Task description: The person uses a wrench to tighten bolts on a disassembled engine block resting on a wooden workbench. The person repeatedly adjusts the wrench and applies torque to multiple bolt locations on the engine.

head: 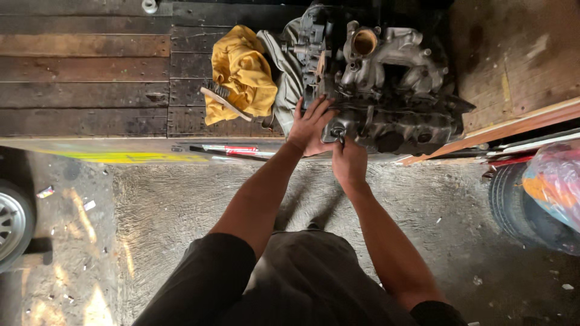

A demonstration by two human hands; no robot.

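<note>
Engine block [386, 90] sat at 1 o'clock on wooden counter [84, 72]. Left hand [309, 124] lay spread against its near face. Right hand [349, 162] pinched a small fitting at lower edge. Yellow rag [241, 75] at 11 o'clock.

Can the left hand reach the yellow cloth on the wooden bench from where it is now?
Probably yes. The left hand rests on the engine part, and the yellow cloth lies just beside it on the bench, with only a grey rag between them.

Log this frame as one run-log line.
left hand: flat on engine block | right hand: fingers at block's near edge, grip unclear | yellow cloth left of block | surface: wooden bench
</note>
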